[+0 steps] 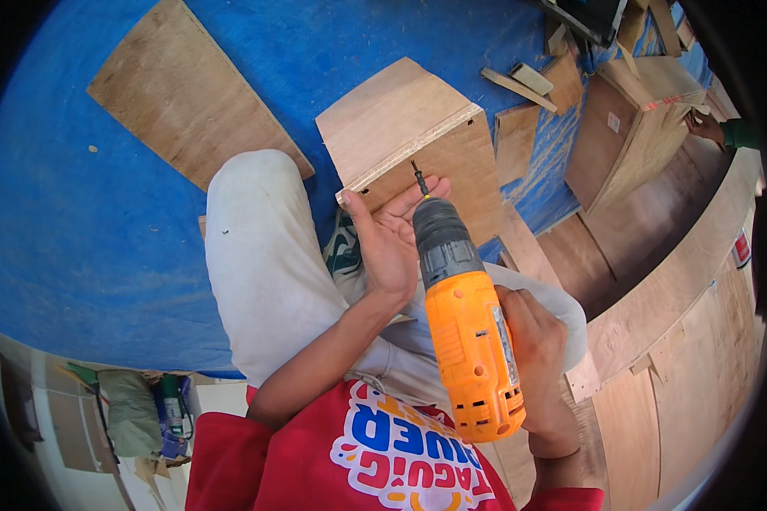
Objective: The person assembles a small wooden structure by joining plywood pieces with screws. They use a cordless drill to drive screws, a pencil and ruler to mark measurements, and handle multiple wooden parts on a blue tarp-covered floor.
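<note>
A small plywood box [392, 106] sits tilted in front of my knees, a raw layered edge along its near top corner and dark holes near both ends of that edge. My left hand [392, 243] is palm up with fingers spread against the box's near panel, its thumb touching the left corner. My right hand [533, 345] grips an orange and black power drill [473, 349]. The drill's thin dark bit [420, 177] points at the panel just below the edge, passing close to my left fingertips; whether it touches the wood I cannot tell.
A plywood board [192, 89] lies on the blue tarp [102, 247] at left. Wood offcuts [520, 136] and a larger plywood box [631, 128] are at right, where another person's hand [705, 126] touches that box. Curved plywood edging [656, 311] runs along the right.
</note>
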The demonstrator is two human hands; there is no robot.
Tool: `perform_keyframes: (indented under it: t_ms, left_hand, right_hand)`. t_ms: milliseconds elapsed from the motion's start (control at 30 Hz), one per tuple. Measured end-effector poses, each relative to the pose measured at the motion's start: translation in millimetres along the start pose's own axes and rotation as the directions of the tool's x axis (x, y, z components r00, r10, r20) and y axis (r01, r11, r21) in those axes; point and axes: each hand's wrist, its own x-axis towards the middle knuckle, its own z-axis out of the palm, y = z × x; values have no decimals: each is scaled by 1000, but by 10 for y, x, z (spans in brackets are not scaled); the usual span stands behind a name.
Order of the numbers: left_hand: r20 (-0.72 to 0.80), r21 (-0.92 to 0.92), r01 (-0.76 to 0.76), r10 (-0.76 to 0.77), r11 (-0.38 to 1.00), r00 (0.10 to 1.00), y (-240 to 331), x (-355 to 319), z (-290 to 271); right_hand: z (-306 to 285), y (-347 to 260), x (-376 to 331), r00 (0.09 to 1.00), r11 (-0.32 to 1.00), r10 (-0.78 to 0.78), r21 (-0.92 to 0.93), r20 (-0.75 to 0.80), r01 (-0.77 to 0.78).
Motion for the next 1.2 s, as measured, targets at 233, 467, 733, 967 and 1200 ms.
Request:
perform_keyframes:
  t_ms: [233, 467, 733, 967, 1200]
  left_hand:
    - [52, -32, -10, 11, 999, 999, -6, 16, -24]
    - [6, -48, 6, -6, 999, 1000, 0, 3, -6]
    - [-42, -69, 15, -17, 998, 999, 0, 0, 42]
    - [-19, -32, 9, -9, 999, 1000, 0, -2, 24]
    - [-27, -39, -4, 3, 999, 1000, -38, 7, 18]
  right_hand:
    - [-6, 4, 27, 1000, 1000, -4, -10, -4, 4]
    - [-19, 12, 67, 1000, 1000, -11, -14, 18, 12]
    - [-54, 8, 116, 999, 997, -31, -63, 36, 33]
    - [-82, 32, 173, 997, 995, -38, -87, 63, 43]
    - [-128, 23, 216, 997, 996, -15, -87, 79, 21]
